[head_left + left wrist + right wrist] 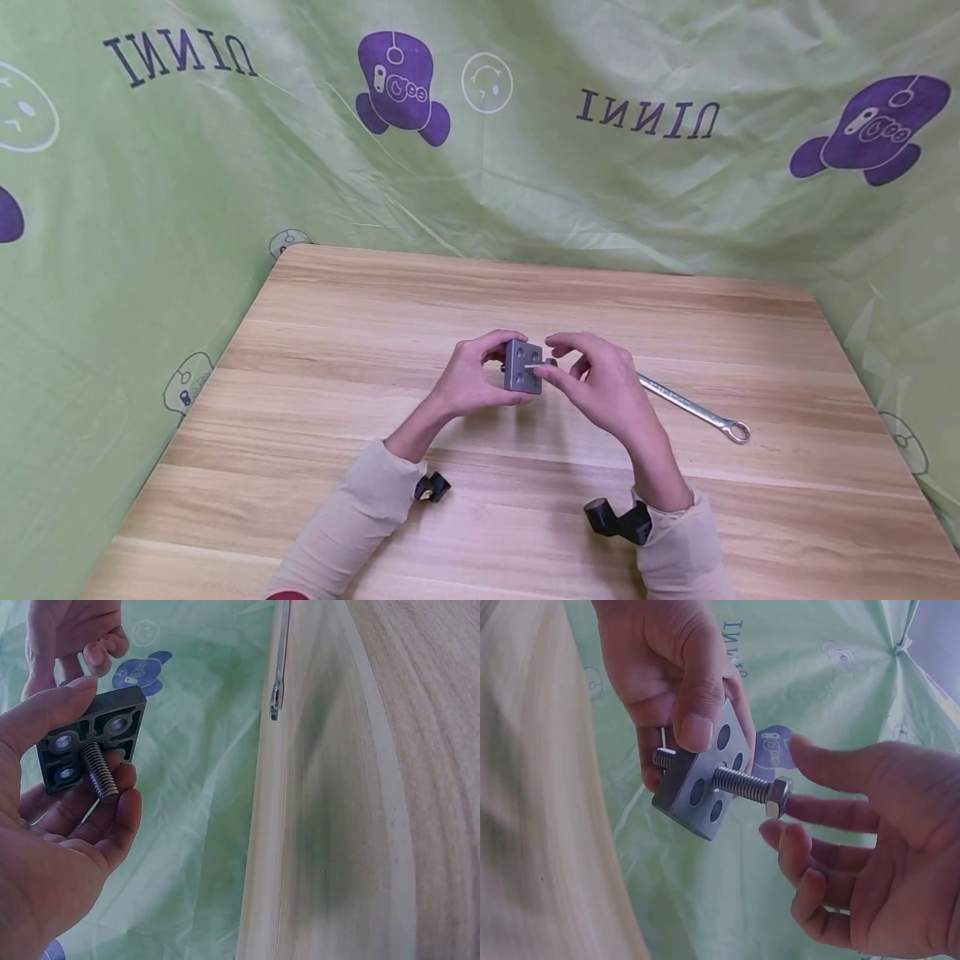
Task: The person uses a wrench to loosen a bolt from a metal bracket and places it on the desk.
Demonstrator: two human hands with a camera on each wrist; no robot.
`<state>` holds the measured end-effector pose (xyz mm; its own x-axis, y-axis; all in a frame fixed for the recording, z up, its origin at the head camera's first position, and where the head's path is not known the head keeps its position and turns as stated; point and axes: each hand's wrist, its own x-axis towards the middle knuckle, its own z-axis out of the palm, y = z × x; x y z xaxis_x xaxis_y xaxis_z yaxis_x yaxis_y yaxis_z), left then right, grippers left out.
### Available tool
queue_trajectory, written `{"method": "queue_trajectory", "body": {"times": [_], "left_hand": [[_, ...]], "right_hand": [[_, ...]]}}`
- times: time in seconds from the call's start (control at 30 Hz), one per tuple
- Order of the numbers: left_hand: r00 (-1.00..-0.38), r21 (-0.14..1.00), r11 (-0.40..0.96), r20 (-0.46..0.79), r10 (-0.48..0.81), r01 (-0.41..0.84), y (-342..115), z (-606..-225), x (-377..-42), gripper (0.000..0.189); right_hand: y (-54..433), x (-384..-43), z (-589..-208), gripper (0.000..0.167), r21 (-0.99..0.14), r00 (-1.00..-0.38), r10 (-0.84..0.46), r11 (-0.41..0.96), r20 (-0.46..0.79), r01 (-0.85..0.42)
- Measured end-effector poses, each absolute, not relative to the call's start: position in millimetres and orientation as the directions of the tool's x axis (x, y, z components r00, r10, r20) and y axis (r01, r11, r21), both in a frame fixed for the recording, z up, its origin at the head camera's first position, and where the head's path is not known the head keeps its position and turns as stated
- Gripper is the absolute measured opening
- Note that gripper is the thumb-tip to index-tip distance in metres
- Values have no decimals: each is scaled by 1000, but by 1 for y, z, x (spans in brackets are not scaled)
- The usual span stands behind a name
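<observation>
My left hand holds a dark grey square plate by its edges, thumb on one side and fingers on the other. The plate has several round holes, and its ribbed back shows in the left wrist view. A silver hex bolt runs through its middle, the threaded end sticking out at the back and a length of thread showing before the head. Beside the bolt head is my right hand, fingers loosely bent. In the right wrist view its thumb stands apart from the head, and the index finger lies right behind it.
A long silver wrench lies on the wooden table to the right, its ring end toward the right and its other end hidden behind the right hand. Green printed cloth surrounds the table at the back and sides.
</observation>
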<state>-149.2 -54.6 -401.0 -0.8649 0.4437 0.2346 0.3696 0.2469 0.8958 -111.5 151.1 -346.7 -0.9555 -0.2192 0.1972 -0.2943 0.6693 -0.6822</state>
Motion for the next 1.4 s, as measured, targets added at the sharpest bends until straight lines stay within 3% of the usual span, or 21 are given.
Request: {"method": "queue_trajectory", "body": {"times": [0.2,0.4,0.83,1.13,1.4], "left_hand": [[-865,895,249,234,443,369,-54,-401,-149,71],[-863,897,245,231,449,367,-54,-401,-149,71],[-864,897,242,237,445,370,-54,-402,-150,71],[-863,896,246,232,449,369,-54,-401,-150,73],[-868,899,251,222,445,359,-54,-402,-150,71]], "right_hand": [[150,-113,-345,30,-674,-982,-168,715,92,-185],[149,-113,-345,22,-658,-983,-161,731,91,-181],[150,-112,-348,18,-638,-923,-245,669,296,-382],[149,-111,-349,24,-631,-893,-290,633,345,-449],[150,-111,-346,33,-674,-953,-225,673,206,-304]]}}
